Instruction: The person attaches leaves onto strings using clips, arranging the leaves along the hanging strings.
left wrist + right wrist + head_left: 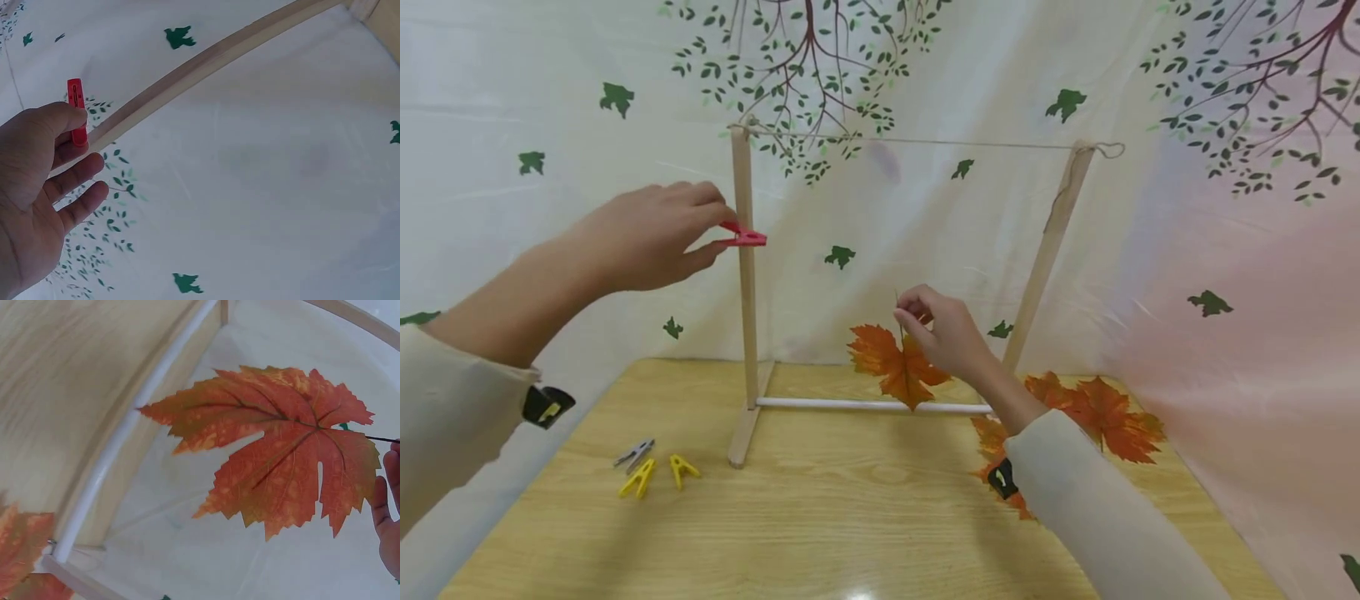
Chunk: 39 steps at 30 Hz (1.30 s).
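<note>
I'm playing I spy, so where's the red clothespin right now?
In the head view, the red clothespin is left of centre, pinched by the left hand, in front of the left wooden post.

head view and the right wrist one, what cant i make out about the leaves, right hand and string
Head view: how many orange maple-shaped leaves lie on the pale wooden table; the cream right sleeve hides part.
Right wrist view: most of the right hand, cut off by the right edge.
Head view: how the thin beige string is fastened to the left wooden post; too small.
</note>
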Available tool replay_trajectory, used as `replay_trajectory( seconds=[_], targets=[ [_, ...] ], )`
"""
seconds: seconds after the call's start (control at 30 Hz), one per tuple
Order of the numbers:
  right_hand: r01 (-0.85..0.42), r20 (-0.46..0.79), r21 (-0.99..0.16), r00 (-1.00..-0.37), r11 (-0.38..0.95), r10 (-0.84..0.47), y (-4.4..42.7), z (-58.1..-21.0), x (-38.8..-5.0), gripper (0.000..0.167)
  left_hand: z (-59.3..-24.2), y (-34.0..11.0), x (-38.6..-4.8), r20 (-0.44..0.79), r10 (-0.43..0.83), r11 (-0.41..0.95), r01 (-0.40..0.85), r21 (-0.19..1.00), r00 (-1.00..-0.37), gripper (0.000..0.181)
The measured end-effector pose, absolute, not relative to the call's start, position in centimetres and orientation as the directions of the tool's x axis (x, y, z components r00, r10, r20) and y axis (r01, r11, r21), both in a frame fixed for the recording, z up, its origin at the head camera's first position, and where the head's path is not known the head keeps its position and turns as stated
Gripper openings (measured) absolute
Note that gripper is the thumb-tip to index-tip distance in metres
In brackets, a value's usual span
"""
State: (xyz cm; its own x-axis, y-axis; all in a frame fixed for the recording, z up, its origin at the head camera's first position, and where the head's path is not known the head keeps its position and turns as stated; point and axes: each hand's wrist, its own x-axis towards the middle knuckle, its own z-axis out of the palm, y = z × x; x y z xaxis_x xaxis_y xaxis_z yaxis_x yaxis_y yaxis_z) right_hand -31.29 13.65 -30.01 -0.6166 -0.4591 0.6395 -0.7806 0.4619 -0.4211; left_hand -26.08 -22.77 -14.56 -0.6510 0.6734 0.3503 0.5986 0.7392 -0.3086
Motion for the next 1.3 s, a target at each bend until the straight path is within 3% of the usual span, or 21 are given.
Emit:
replay_trajectory(
  seconds=[0.27, 0.63, 0.9, 1.3],
  targets=[
    [-0.795, 0.653, -0.41, -0.598, 0.446, -0.466, 12.3, -28.0, -31.8, 0.01, -8.7, -19.8, -26.5, 0.363, 0.686, 0.724, 0.543, -0.425, -0.63, 0.034],
    [-0.819, 0.69, -0.383, -0.561, 0.427, -0.457, 10.3, -25.5, -32.6, 0.013, -5.7, -16.7, -28.2, 0.343, 0.711, 0.674, 0.456, -0.58, -0.614, 0.038],
    [-0.791, 0.676, -0.419, -0.599, 0.446, -0.428, 9.3, -23.2, -32.8, 0.014, -4.6, -15.0, -29.5, 0.294, 0.698, 0.646, 0.397, -0.652, -0.653, 0.046],
    [-0.721, 0.653, -0.457, -0.67, 0.522, -0.354, 11.8, -21.4, -32.9, 0.019, -3.7, -10.3, -29.8, 0.267, 0.744, 0.57, 0.373, -0.732, -0.613, 0.044]
  ],
)
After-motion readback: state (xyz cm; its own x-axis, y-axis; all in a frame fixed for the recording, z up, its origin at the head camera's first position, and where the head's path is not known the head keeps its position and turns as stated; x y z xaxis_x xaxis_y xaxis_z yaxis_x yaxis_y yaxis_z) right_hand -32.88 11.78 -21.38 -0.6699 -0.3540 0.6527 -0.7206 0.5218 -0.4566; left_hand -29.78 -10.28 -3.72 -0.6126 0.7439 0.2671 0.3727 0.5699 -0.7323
